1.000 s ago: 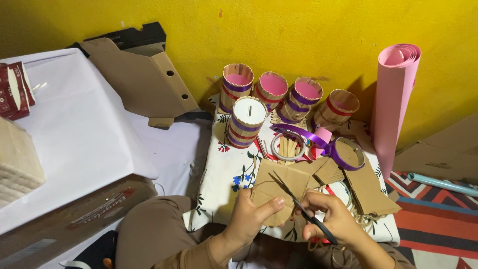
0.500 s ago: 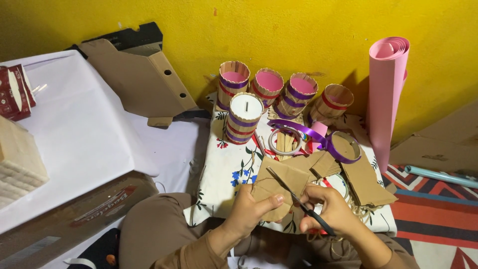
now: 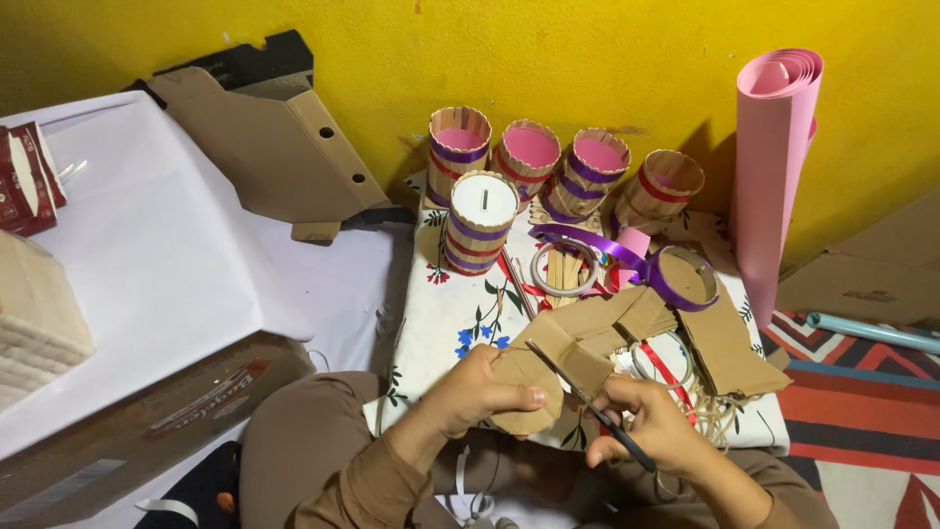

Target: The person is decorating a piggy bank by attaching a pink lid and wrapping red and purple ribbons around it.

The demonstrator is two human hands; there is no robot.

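Observation:
My left hand grips a piece of brown cardboard with a rounded lower edge, low in the middle of the view. My right hand holds dark-handled scissors, whose blades point up and left into the cardboard. More brown cardboard offcuts lie just beyond on a white floral cloth. Behind them stand several small round containers made of wooden sticks, one with a white slotted lid and others with pink insides.
A roll of pink paper leans on the yellow wall at right. Purple ribbon and a tape ring lie on the cloth. A large bent cardboard sheet and white paper are at left, a cardboard box below.
The view has shifted slightly, and both hands with the cardboard and scissors sit a little higher in the frame. The scissors stay in the cardboard.

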